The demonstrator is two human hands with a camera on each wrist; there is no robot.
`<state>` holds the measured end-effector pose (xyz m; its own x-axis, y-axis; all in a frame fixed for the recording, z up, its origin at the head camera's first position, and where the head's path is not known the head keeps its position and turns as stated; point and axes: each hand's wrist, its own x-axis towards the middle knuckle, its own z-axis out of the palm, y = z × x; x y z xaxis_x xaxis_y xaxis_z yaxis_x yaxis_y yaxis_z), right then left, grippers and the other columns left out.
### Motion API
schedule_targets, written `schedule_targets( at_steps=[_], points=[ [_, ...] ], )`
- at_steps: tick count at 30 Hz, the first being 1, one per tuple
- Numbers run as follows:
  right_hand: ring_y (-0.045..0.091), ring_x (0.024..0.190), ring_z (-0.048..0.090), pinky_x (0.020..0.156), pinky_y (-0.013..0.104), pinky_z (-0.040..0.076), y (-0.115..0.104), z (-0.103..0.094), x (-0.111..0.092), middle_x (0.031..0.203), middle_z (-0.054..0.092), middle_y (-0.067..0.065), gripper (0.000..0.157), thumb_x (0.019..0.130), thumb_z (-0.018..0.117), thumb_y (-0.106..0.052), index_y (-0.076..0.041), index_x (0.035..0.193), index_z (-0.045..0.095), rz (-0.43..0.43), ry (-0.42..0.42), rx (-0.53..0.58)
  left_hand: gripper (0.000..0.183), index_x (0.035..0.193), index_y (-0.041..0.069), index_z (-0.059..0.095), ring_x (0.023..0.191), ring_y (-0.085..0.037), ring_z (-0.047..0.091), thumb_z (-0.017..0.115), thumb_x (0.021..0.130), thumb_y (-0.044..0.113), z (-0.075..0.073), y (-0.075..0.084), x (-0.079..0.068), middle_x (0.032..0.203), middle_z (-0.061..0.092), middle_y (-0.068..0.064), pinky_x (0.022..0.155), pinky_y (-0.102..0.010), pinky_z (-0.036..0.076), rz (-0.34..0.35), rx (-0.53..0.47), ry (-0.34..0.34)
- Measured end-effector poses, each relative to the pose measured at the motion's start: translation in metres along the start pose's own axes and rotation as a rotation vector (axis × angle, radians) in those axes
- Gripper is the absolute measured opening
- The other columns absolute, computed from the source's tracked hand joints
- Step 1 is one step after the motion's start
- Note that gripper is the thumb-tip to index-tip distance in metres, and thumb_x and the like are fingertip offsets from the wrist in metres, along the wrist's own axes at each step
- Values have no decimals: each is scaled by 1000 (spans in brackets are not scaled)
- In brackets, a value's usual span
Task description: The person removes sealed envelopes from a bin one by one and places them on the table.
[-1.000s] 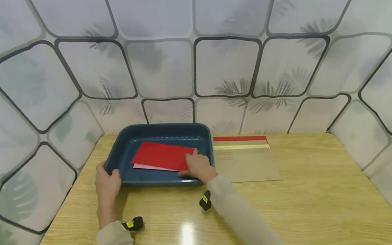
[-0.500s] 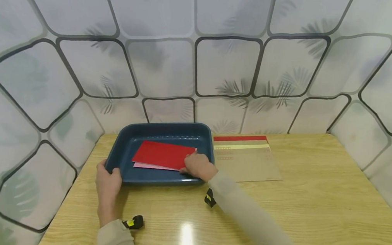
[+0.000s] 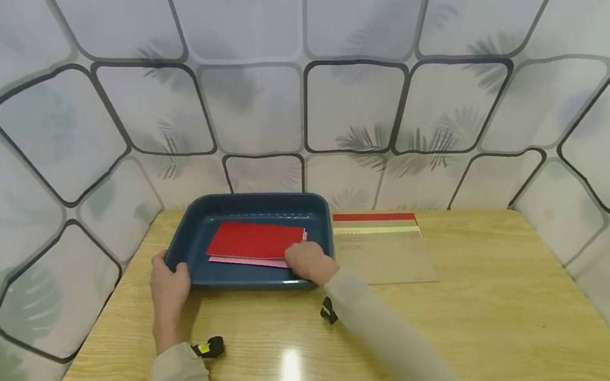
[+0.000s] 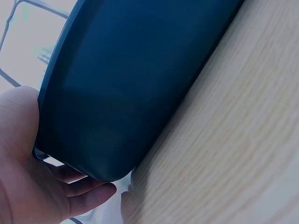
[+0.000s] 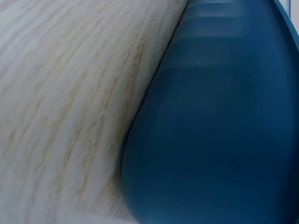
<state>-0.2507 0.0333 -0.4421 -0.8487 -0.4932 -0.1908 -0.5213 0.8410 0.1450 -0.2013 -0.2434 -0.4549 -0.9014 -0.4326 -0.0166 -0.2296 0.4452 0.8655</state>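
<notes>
A dark blue tray (image 3: 253,278) stands on the table in the head view. My left hand (image 3: 169,283) grips its left end. In the left wrist view the thumb of that hand (image 4: 28,191) lies at the rim, with the fingers round the outer wall. Inside the tray, a red envelope (image 3: 255,240) lies over a pink one (image 3: 246,261). My right hand (image 3: 309,261) reaches over the tray's front right corner and pinches the red envelope's near right corner, its fingertips hidden. Only the tray's outer wall (image 5: 210,130) and tabletop show in the right wrist view.
Right of the tray, a fanned stack of envelopes lies flat, a kraft brown one (image 3: 387,262) on top, with yellow, tan and red edges behind. The wooden table (image 3: 489,307) ends at a patterned wall (image 3: 254,110).
The red envelope has turned slightly, its right end shifting away from the front, and more of the pink one shows. My right fingers have curled in. My left hand holds still.
</notes>
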Motion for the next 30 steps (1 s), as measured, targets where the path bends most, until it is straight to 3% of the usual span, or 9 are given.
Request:
schedule_targets(
  at_steps=[2, 6, 13, 18, 22, 26, 30],
  points=[
    [18, 76, 67, 62, 35, 58, -1, 2, 0, 86, 70, 2, 10, 95, 61, -13, -11, 89, 69, -25, 56, -41, 59, 150, -5, 26, 137, -47, 36, 40, 95, 12, 0, 0, -1, 148, 37, -34, 112, -59, 28, -4, -3, -3],
    [18, 71, 67, 60, 34, 58, -3, 3, 1, 84, 69, 3, 5, 94, 63, -14, -10, 94, 66, -23, 112, -63, 60, 152, -4, 23, 139, -45, 34, 38, 96, 13, 0, 0, 0, 151, 34, -32, 113, -58, 27, -17, -10, -19],
    [18, 71, 66, 66, 34, 59, -3, -6, -1, 85, 72, 7, 23, 90, 72, -18, -6, 107, 63, -10, 92, -7, 61, 153, -3, 21, 140, -44, 32, 36, 98, 15, 0, 1, 2, 153, 32, -31, 114, -58, 26, -20, -17, -37],
    [17, 68, 66, 63, 33, 58, 0, -6, -5, 76, 70, 4, 10, 92, 68, -16, -8, 95, 63, -60, 167, -44, 61, 154, -2, 21, 140, -45, 33, 37, 98, 15, 1, -1, 1, 153, 32, -31, 113, -59, 27, -28, -8, -46],
    [17, 64, 66, 59, 33, 58, 2, -7, -8, 70, 66, 3, 9, 95, 62, -15, -7, 92, 60, -84, 224, -71, 60, 153, -3, 23, 138, -45, 35, 38, 97, 14, 1, -2, 0, 152, 34, -31, 113, -59, 28, -25, -4, -36],
    [18, 65, 66, 61, 35, 58, 2, -7, -7, 72, 65, 4, 13, 97, 60, -13, -5, 105, 55, -32, 186, -42, 61, 153, -3, 22, 140, -45, 33, 37, 97, 14, 0, -2, 1, 153, 33, -30, 114, -59, 26, -24, -5, -33],
    [22, 71, 68, 67, 36, 59, 2, -5, -4, 80, 67, 9, 28, 97, 60, -12, -2, 121, 52, 55, 134, 106, 61, 153, -3, 21, 141, -45, 32, 37, 97, 14, 0, -2, 1, 154, 31, -31, 114, -59, 25, -21, -7, -34]
  ],
)
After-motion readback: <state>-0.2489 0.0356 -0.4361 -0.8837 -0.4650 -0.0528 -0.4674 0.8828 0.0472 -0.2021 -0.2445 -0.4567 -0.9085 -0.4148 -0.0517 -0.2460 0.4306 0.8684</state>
